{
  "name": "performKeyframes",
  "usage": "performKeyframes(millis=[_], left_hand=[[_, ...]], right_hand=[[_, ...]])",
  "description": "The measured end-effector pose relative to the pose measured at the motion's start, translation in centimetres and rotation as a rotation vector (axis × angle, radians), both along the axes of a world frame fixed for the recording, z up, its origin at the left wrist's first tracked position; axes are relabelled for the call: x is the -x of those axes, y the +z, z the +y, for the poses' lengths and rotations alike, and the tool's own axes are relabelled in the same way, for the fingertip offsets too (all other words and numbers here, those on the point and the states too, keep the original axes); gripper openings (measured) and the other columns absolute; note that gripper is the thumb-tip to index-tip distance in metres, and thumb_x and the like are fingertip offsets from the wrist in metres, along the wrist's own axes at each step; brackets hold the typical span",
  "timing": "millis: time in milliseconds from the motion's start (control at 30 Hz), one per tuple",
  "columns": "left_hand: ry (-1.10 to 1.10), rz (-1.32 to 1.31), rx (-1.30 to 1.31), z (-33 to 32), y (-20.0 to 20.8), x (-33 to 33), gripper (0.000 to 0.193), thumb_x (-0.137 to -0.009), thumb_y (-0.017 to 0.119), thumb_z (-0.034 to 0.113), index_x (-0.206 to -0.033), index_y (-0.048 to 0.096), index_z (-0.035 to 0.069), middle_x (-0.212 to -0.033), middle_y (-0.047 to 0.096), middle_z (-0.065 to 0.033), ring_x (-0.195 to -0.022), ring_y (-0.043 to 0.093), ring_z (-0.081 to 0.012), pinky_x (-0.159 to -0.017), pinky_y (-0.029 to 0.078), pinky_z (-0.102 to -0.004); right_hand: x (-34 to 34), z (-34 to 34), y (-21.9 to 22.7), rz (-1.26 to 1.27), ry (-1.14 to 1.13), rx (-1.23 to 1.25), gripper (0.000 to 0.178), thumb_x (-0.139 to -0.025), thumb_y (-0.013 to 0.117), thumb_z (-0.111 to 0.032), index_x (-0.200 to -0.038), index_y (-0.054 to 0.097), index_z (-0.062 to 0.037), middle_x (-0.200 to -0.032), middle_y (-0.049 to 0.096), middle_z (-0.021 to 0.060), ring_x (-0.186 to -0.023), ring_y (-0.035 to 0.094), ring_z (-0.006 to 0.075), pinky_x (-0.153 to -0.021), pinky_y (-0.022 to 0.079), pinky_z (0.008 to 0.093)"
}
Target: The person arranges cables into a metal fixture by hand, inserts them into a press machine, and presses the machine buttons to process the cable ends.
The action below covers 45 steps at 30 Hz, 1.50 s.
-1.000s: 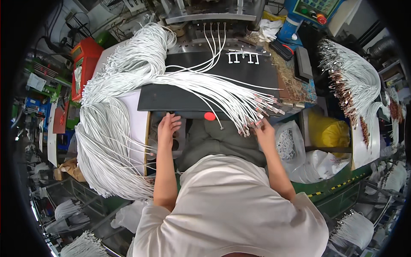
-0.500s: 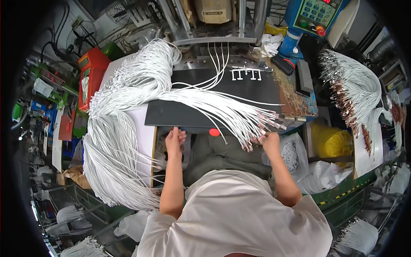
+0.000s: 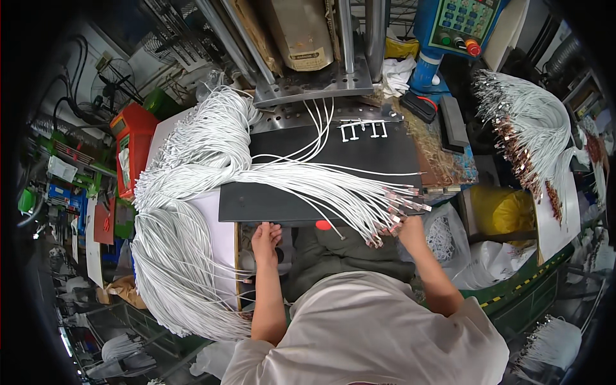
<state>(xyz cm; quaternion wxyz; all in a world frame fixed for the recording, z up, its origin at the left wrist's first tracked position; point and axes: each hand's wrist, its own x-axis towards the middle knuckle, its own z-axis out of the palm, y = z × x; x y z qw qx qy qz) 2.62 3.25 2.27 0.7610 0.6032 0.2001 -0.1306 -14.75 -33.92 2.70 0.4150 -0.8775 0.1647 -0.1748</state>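
Observation:
A thick bundle of white cables (image 3: pixel 308 179) lies across a black board (image 3: pixel 378 154), its metal-tipped ends fanned out over the board's front right edge. At those ends is my right hand (image 3: pixel 412 235), its fingers closed on a white cable end, partly hidden by the hand itself. My left hand (image 3: pixel 266 241) rests at the board's front left edge with fingers curled in and nothing seen in them. A red round button (image 3: pixel 323 224) sits at the front edge between my hands. Several single cables run back from the board under the press plate (image 3: pixel 314 90).
A white moulded piece with short prongs (image 3: pixel 363 129) lies at the board's back right. Large cable coils (image 3: pixel 199 147) pile up on the left, by a red machine (image 3: pixel 133 147). A control panel (image 3: pixel 463 29) stands back right. More cables (image 3: pixel 526 122) hang at the right.
The view has tilted, so the whole scene sits lower in the picture. Both hands stay at about the same places by the board's front edge.

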Motion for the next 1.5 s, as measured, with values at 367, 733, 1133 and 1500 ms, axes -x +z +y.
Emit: performKeyframes(millis=[367,733,1133,1500], left_hand=[[-0.113,-0.093,-0.166,0.3,-2.1,1.0,0.027,-0.1,0.068,0.033,-0.096,0.068,0.006,-0.085,0.072,-0.0056,-0.072,0.067,-0.0133,-0.066,0.052,-0.0247],[-1.008,-1.392,-1.127,-14.2,16.4,-2.9,0.079,-0.072,0.084,0.042,-0.138,0.058,0.01,-0.152,0.047,-0.0142,-0.139,0.043,-0.038,-0.114,0.036,-0.0518],[-1.164,-1.215,-1.135,-14.5,15.6,-10.8,0.038,-0.093,0.066,0.018,-0.127,0.061,0.001,-0.135,0.059,-0.0183,-0.126,0.056,-0.0372,-0.106,0.044,-0.0441],[-1.307,-0.907,-1.202,-10.5,19.4,-15.9,0.02,-0.089,0.068,0.008,-0.107,0.064,-0.001,-0.094,0.061,-0.0155,-0.091,0.056,-0.0322,-0.082,0.046,-0.0409]], right_hand=[[0.9,-5.6,4.0,0.61,0.228,-0.687,0.028,-0.098,0.065,-0.03,-0.104,0.076,-0.0045,-0.08,0.077,0.0089,-0.075,0.074,0.0214,-0.065,0.056,0.0315],[-14.4,-7.4,15.3,-0.295,0.309,0.289,0.023,-0.095,0.066,-0.027,-0.1,0.077,-0.0064,-0.129,0.066,0.0143,-0.122,0.06,0.0295,-0.104,0.045,0.0393],[2.2,-16.6,14.1,-0.849,-0.649,-0.743,0.041,-0.1,0.048,-0.024,-0.084,0.07,0.0065,-0.08,0.07,0.0107,-0.079,0.071,0.0232,-0.075,0.057,0.0349],[22.8,-11.7,-24.9,0.697,-0.676,-0.004,0.042,-0.096,0.059,-0.041,-0.097,0.073,-0.0008,-0.094,0.072,0.0242,-0.09,0.07,0.0399,-0.081,0.052,0.0493]])
